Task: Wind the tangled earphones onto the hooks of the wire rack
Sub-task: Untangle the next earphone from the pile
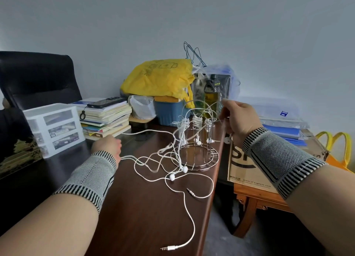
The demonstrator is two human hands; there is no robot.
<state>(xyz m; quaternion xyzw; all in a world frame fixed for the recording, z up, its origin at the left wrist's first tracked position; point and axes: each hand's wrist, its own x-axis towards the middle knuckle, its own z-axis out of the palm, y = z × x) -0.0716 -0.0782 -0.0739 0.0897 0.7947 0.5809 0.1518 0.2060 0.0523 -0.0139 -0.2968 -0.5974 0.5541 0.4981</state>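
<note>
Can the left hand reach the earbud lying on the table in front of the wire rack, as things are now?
Probably yes. The left hand rests on the table, holding a cable, and the earbud lies to its right with only loose white cables between them.

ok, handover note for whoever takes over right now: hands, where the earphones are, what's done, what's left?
Left hand: low on the desk, closed on a white cable.
Right hand: raised beside the wire rack, pinching a cable near the top hooks.
Done: three hooks carry wound coils.
Left: the tangled earphones lie loose on the desk in front of the rack, two plugs free toward the near edge. Untangle and wind them on.
</note>
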